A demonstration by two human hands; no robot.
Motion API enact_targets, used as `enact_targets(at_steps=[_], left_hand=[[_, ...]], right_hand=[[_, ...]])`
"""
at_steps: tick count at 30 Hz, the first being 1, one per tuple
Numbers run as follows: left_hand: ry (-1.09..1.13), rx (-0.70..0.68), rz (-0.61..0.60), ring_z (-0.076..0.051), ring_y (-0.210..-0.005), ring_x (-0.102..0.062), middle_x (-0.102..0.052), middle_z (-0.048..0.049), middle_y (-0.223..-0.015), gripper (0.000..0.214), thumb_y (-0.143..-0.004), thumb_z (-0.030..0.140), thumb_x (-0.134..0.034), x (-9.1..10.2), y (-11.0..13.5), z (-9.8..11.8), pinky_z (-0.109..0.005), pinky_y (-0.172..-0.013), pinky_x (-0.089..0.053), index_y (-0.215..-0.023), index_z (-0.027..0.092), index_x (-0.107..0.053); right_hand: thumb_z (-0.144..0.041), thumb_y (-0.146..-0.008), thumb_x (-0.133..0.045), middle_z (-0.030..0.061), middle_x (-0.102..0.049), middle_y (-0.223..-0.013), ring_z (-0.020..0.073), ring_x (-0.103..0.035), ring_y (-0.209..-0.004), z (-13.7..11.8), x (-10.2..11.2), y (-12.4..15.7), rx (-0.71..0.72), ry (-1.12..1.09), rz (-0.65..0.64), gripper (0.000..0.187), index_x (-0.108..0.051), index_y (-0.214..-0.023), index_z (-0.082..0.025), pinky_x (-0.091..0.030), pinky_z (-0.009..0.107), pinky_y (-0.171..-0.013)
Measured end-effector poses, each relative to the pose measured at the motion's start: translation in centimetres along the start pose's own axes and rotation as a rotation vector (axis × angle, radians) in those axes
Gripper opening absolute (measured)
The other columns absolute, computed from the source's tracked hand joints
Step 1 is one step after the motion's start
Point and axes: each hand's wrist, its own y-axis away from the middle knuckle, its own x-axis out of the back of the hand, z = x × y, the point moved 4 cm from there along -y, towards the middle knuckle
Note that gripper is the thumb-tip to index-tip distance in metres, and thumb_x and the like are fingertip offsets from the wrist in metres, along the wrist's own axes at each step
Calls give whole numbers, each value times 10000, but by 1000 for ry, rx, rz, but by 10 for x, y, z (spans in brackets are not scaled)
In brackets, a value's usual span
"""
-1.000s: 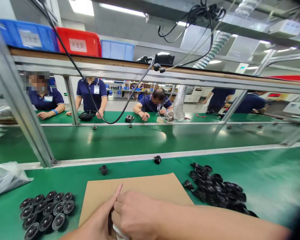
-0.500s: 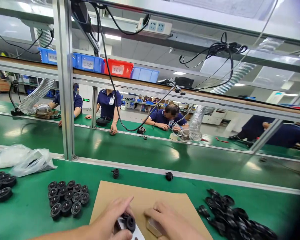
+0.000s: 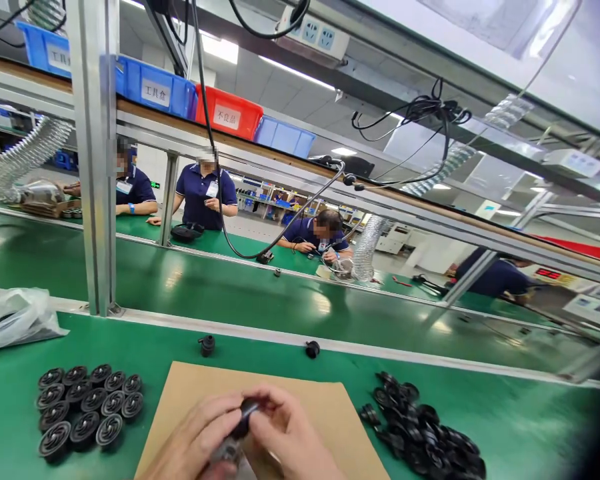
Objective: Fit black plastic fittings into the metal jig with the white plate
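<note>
My left hand [image 3: 200, 433] and my right hand [image 3: 290, 433] meet over a brown cardboard sheet [image 3: 340, 427] at the bottom middle. Together their fingers pinch a small black round part [image 3: 245, 410]. Something pale and blurred [image 3: 227, 453] shows below it in my left palm. To the left, several black ribbed discs [image 3: 85, 407] sit in neat rows on the green table. To the right lies a loose heap of black ring parts [image 3: 420, 427].
Two small black parts [image 3: 207, 345] [image 3: 312, 349] stand near the table's far rail. A clear plastic bag [image 3: 15, 317] lies at the left. An aluminium post [image 3: 93, 160] rises behind it. Beyond a green conveyor [image 3: 280, 300], several people in dark blue shirts work.
My hands have come together and lifted the black part off the cardboard; half a second ago they lay apart on it. The view has swung slightly right and tilted.
</note>
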Motion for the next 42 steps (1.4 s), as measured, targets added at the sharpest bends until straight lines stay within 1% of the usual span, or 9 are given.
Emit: enact_targets(at_steps=[5, 7, 11, 19, 23, 28, 33, 37, 42], left_hand=[[-75, 114, -85, -272, -1421, -526, -565, -202, -1460, 534, -1126, 483, -426, -9, 3, -12, -373, -1161, -502, -1569, 184, -431], [-28, 127, -144, -263, -1360, -569, -607, -174, -1407, 478, -1137, 429, -418, -14, 4, -15, -368, -1141, -506, -1570, 226, -427], [48, 183, -235, -248, -1209, -653, -698, -109, -1272, 429, -1147, 303, -378, -28, 9, -24, -348, -1069, -512, -1573, 337, -416], [99, 335, -454, -290, -1074, -658, -719, -107, -1179, 485, -1080, 569, -499, -46, 26, -37, -350, -931, -506, -1469, 280, -526], [150, 318, -457, -302, -1068, -655, -715, -127, -1194, 466, -1084, 498, -520, -48, 25, -35, -356, -949, -518, -1479, 252, -515], [126, 274, -560, -287, -1088, -657, -706, -133, -1169, 436, -1090, 350, -523, -53, 26, -31, -337, -967, -548, -1514, 255, -491], [310, 250, -518, -297, -1076, -670, -696, -142, -1194, 577, -1017, 339, -612, -44, 19, -27, -354, -967, -568, -1563, 255, -445], [385, 309, -493, -306, -1027, -698, -708, -146, -1159, 536, -1031, 395, -586, -44, 20, -30, -366, -916, -589, -1541, 262, -488], [411, 401, -345, -311, -1071, -654, -667, -126, -1188, 688, -955, 432, -723, -43, 34, -33, -409, -968, -551, -1570, 309, -442]], right_hand=[[-410, -1016, -658, 126, -702, -1126, 246, -666, -912, -7, 89, -30, 460, 672, 544, 254, -721, -1179, -225, -569, 366, -781], [-422, -1030, -620, 112, -714, -1062, 238, -664, -833, 18, 106, -46, 405, 780, 407, 256, -731, -1151, -226, -565, 342, -669], [-444, -1054, -544, 146, -687, -1243, 316, -657, -1110, 64, 121, -52, 337, 863, 405, 322, -702, -1229, -225, -590, 431, -831], [-544, -1036, -415, 159, -711, -1244, 368, -628, -1212, 100, 144, -54, -21, 881, 381, 479, -693, -1193, -186, -478, 600, -1097], [-550, -1046, -440, 153, -662, -1268, 355, -598, -1210, 69, 123, -63, 69, 935, 351, 451, -657, -1237, -204, -484, 556, -1057], [-433, -1096, -429, 89, -663, -1076, 240, -620, -866, 23, 27, -101, 157, 837, -75, 353, -627, -1292, -215, -505, 410, -859], [-323, -1000, -623, 55, -685, -966, 225, -602, -851, 15, -35, -146, 183, 773, -174, 227, -717, -1168, -204, -460, 368, -827], [-362, -1020, -551, 49, -684, -830, 198, -574, -737, 12, -28, -150, 123, 681, -116, 271, -718, -921, -173, -440, 324, -710], [-649, -1013, -491, 66, -675, -806, 205, -586, -716, -5, 19, -101, 22, 552, 22, 537, -673, -875, -163, -457, 309, -651]])
